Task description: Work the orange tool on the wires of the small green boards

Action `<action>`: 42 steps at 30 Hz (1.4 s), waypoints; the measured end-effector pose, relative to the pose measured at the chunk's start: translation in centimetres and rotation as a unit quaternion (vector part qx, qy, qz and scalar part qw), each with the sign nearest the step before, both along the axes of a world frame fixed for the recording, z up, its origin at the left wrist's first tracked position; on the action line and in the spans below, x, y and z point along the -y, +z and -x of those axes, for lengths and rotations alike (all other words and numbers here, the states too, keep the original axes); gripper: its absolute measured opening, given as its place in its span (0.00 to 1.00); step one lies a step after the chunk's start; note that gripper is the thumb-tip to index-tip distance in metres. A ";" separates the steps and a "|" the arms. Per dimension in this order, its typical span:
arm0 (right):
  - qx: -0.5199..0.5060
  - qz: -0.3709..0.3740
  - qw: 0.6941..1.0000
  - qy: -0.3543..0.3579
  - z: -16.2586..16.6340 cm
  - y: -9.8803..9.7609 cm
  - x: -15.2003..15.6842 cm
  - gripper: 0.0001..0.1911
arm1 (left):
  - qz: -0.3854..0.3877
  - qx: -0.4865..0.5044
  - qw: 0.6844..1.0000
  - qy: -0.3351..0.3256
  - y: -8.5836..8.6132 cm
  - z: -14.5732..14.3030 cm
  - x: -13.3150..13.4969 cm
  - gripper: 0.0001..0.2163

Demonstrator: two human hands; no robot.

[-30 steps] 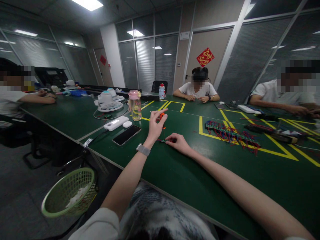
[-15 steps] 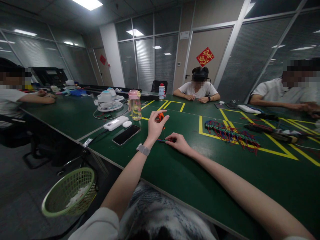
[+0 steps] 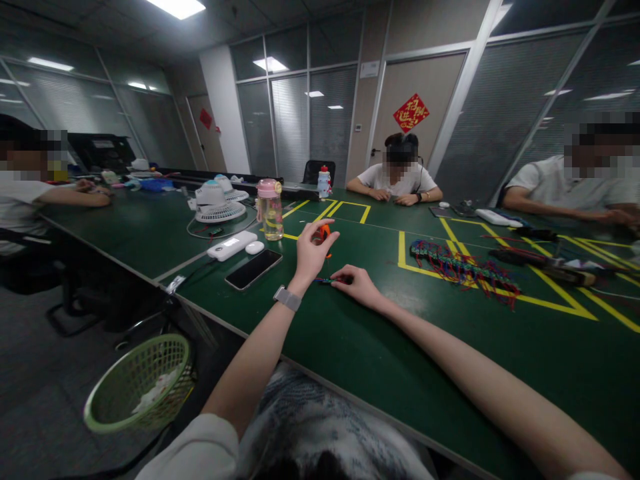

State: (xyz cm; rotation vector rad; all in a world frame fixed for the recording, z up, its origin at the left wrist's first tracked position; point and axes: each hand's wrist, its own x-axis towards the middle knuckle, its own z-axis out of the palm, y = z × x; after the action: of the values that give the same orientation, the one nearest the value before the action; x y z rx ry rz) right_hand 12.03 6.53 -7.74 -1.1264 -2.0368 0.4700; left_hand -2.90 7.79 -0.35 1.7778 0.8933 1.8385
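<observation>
My left hand (image 3: 310, 252), wearing a watch with a grey band, is curled around an orange-handled screwdriver (image 3: 325, 231). The tool stands upright, its thin shaft pointing down at a small circuit board (image 3: 324, 281) on the green table. Part of the handle is hidden behind my fingers. My right hand (image 3: 356, 283) rests low on the table and pinches the right end of that board, where dark wires show under the fingertips. Whether the screwdriver's tip touches the board is too small to tell.
On the left lie a phone (image 3: 253, 269), a white power bank (image 3: 232, 246) and a pink-lidded bottle (image 3: 271, 212). A row of wired boards (image 3: 463, 270) lies to the right, within yellow tape. Green basket (image 3: 140, 383) below. Co-workers sit around the table.
The orange handle has shifted slightly between the fingers of my left hand. My right hand stays in place on the board.
</observation>
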 end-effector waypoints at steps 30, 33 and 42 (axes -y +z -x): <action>-0.001 0.003 1.000 0.000 0.1 0.0 0.0 0.08 | 0.084 0.091 0.975 -0.184 -0.1 -0.2 -0.4 0.18; -0.004 0.004 1.000 0.000 0.0 0.0 0.0 0.08 | 0.079 0.079 0.982 -0.152 -0.1 -0.2 -0.3 0.18; -0.009 0.001 1.000 0.005 -0.1 0.0 0.0 0.08 | -0.022 -0.031 0.999 -0.035 0.0 0.2 -0.2 0.12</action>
State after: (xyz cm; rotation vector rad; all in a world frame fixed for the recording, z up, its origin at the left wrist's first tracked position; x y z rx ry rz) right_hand 12.11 6.53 -7.74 -1.1100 -2.0268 0.4852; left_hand -3.09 8.01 -0.32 1.8775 0.8094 1.7801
